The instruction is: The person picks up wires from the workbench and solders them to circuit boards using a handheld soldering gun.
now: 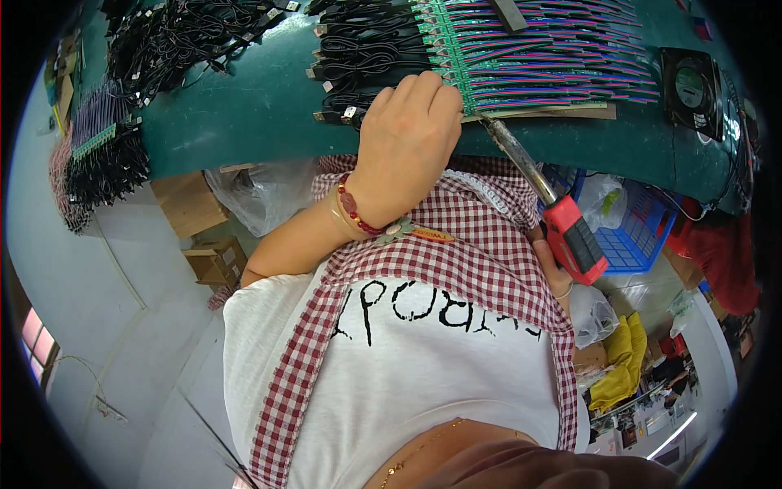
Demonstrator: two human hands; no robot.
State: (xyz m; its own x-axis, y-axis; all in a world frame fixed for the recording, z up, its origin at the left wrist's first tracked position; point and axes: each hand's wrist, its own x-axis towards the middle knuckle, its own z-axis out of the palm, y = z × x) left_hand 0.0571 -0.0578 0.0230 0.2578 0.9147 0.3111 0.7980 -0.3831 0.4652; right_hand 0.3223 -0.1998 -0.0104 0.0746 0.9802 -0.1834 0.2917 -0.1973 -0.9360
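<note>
My left hand [414, 134] is closed, knuckles up, over the near end of a row of small green circuit boards [446, 49]. Its fingertips are hidden, so I cannot make out what they pinch. My right hand [551, 262], partly hidden, grips the red and black handle of a soldering iron [574, 236]. The iron's metal tip points at the nearest board, close beside my left fingers; whether it touches is unclear. Black USB cables [366, 57] run left from the boards. Thin multicoloured wires [554, 61] extend to the right.
A grey bar [509, 15] lies across the wires. Tangled black cables [187, 41] cover the far left of the green table [220, 122]. A finished-looking bundle [102, 151] hangs over the left edge. At right stands a black fan [691, 91]; below is a blue basket [631, 236].
</note>
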